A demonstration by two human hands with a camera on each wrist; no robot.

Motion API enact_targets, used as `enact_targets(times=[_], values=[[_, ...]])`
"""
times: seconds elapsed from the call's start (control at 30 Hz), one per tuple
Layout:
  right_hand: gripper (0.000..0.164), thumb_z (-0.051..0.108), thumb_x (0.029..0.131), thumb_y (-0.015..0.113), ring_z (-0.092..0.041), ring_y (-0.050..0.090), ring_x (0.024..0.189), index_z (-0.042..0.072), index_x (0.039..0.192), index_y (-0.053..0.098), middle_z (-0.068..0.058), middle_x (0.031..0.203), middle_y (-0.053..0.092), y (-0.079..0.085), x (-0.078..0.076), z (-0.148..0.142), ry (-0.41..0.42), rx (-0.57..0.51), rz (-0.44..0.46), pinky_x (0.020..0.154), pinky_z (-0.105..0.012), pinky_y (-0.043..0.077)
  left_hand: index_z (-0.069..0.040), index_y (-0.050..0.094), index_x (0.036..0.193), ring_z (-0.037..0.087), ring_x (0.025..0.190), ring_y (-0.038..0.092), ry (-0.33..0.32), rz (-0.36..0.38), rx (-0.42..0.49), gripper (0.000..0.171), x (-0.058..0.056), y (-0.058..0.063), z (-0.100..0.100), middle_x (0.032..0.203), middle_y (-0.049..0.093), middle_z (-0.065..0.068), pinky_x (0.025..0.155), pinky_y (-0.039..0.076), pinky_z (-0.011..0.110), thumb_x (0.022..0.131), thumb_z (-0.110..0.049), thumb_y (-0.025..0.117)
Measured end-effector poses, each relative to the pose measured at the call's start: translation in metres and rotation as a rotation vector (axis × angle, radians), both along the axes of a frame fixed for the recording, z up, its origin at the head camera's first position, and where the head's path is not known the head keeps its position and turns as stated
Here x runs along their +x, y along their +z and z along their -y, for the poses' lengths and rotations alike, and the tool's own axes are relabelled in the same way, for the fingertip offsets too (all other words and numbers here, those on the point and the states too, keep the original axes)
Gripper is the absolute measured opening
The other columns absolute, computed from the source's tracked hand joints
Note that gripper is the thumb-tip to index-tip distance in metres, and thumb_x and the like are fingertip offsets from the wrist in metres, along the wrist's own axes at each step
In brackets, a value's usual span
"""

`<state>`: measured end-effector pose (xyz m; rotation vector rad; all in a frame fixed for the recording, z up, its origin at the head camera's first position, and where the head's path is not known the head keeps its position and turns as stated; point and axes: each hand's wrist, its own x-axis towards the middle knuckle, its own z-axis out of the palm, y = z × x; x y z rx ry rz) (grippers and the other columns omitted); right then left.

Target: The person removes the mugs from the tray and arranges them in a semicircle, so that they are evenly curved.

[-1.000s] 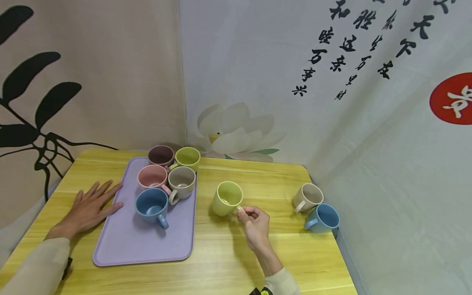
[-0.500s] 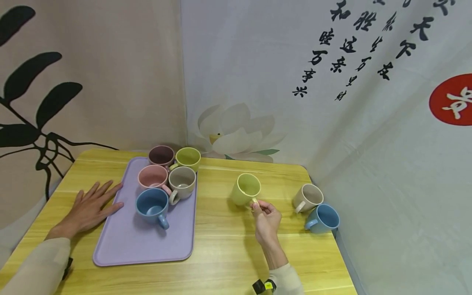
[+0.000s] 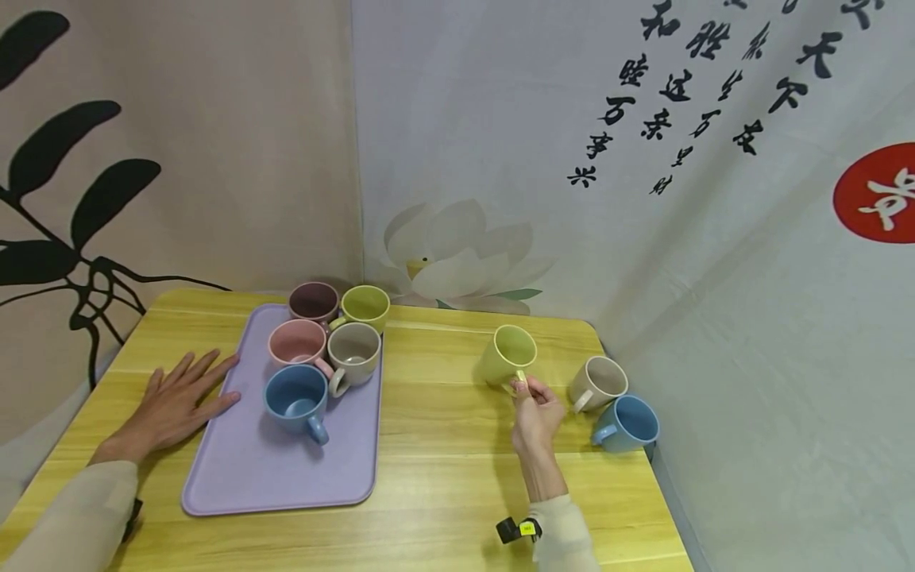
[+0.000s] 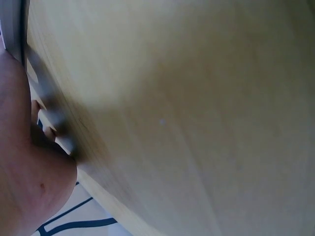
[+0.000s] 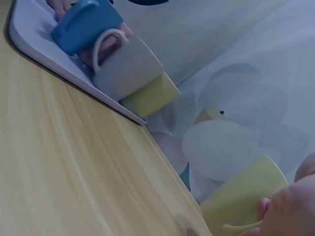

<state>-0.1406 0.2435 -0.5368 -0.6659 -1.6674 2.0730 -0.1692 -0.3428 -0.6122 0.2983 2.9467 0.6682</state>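
Note:
My right hand (image 3: 536, 417) pinches the handle of a light yellow mug (image 3: 509, 355), upright over the right part of the table; whether its base touches the wood I cannot tell. In the right wrist view that yellow mug (image 5: 243, 199) shows at the lower right, with fingers at its handle. My left hand (image 3: 171, 405) lies flat with fingers spread, its fingertips at the left rim of the lilac tray (image 3: 286, 481). On the tray stand a blue mug (image 3: 295, 397), a pink mug (image 3: 295, 343), a grey mug (image 3: 355, 355), a dark purple mug (image 3: 313, 302) and a yellow-green mug (image 3: 368, 306).
A beige mug (image 3: 596, 381) and another blue mug (image 3: 627, 423) stand side by side at the table's right edge, close to my right hand. A printed curtain (image 3: 465, 143) hangs behind the wooden table (image 3: 436, 492).
My right hand has carried the light yellow mug to the right and farther back, away from the tray towards the beige mug. The left hand and the tray have stayed in place.

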Motion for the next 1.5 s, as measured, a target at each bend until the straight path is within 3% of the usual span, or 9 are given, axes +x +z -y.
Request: enact_targets(times=[0.5, 0.9, 1.17, 1.5], values=[[0.013, -0.018, 0.100, 0.070, -0.008, 0.077, 0.079, -0.014, 0.112, 0.069, -0.002, 0.090, 0.069, -0.007, -0.027, -0.014, -0.271, -0.132, -0.081, 0.082, -0.018, 0.066, -0.025, 0.020, 0.182, 0.070, 0.168, -0.004, 0.001, 0.000, 0.005, 0.088, -0.001, -0.002, 0.001, 0.186, 0.011, 0.035, 0.127, -0.021, 0.088, 0.113, -0.067, 0.053], [0.012, -0.017, 0.096, 0.075, -0.011, 0.077, 0.092, -0.005, 0.098, 0.078, -0.004, 0.095, 0.071, -0.016, -0.042, -0.021, -0.413, -0.160, -0.092, 0.083, -0.017, 0.065, -0.025, 0.020, 0.182, 0.070, 0.169, -0.004, 0.001, -0.003, 0.007, 0.087, 0.000, -0.003, 0.001, 0.186, 0.011, 0.034, 0.128, -0.021, 0.088, 0.113, -0.067, 0.053], [0.014, -0.019, 0.092, 0.073, -0.016, 0.077, 0.095, -0.007, 0.096, 0.079, -0.001, 0.081, 0.076, -0.021, -0.051, -0.024, -0.508, -0.185, -0.137, 0.085, -0.017, 0.063, -0.025, 0.021, 0.182, 0.069, 0.169, -0.003, 0.003, -0.002, 0.002, 0.086, 0.000, 0.000, 0.000, 0.186, 0.012, 0.034, 0.128, -0.019, 0.089, 0.113, -0.066, 0.053], [0.009, -0.019, 0.093, 0.076, -0.017, 0.072, 0.105, -0.010, 0.094, 0.078, -0.006, 0.096, 0.073, -0.020, -0.060, -0.024, -0.598, -0.200, -0.146, 0.086, -0.018, 0.062, -0.026, 0.020, 0.182, 0.067, 0.170, -0.006, -0.008, 0.004, 0.019, 0.087, -0.001, -0.003, 0.003, 0.187, 0.010, 0.034, 0.128, -0.022, 0.087, 0.113, -0.066, 0.053]])
